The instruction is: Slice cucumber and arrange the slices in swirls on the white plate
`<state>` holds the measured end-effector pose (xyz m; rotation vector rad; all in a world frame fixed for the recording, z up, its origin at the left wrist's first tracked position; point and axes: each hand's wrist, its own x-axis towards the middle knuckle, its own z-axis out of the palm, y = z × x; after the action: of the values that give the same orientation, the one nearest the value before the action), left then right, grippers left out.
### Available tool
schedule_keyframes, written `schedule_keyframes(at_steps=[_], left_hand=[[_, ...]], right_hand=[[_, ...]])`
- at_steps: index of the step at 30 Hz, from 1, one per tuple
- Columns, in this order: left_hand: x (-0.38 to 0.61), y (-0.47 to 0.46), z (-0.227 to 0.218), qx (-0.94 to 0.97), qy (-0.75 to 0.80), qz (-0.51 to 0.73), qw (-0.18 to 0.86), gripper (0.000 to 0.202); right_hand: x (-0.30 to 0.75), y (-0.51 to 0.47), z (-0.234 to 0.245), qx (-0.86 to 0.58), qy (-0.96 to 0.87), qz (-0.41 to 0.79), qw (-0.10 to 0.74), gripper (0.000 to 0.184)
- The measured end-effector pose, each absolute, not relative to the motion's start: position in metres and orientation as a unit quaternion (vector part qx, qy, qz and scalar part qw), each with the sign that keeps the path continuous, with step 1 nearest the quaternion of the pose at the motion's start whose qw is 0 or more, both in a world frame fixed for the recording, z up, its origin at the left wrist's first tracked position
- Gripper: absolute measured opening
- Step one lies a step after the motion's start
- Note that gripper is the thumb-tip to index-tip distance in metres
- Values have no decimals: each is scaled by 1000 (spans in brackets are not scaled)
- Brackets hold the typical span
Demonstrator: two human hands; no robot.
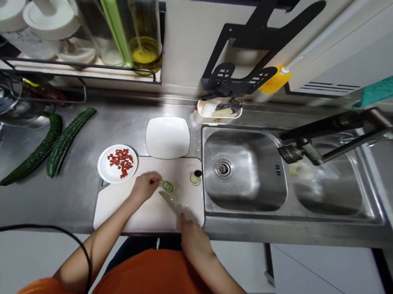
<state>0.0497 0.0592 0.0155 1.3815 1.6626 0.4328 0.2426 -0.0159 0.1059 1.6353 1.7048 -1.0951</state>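
My left hand (145,185) is over the white cutting board (113,206), its fingers pinched at the edge of a thin cucumber slice. A few more cucumber slices (167,187) lie overlapping just right of the fingertips. My right hand (194,238), at the board's front right, is closed round the handle of a kitchen knife (171,201). The blade points up and left, low over the board, below the slices. Cut cucumber ends and pieces (195,179) sit near the board's right edge. The knife's handle is mostly hidden in my hand.
A white plate of diced red pieces (102,167) overlaps the board's left corner, and a white square plate (168,137) stands behind. Two whole cucumbers (63,149) lie left. A double steel sink (248,176) with a faucet (331,135) is right. Bottles (141,31) stand on a rack.
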Motion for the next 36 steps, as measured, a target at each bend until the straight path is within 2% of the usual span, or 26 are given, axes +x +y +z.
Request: schedule_keyframes(at_steps=[10,21,24,32,36], left_hand=[[38,33,20,533,721,137,421,11],[42,29,21,514,749,186,374,18],[39,30,18,489,754,182,399,19],[34,23,-2,342,718,216,567,22],[34,15,-1,362,738,192,535,20]], right_hand=[[250,-21,99,595,647,-403,253,58],[233,-12,100,604,662,-374,238,44],[230,-9,101,602,661,-379,239,44],[230,-8,105,609,657,-371,245,46],[230,-9,107,601,662,-374,245,46]])
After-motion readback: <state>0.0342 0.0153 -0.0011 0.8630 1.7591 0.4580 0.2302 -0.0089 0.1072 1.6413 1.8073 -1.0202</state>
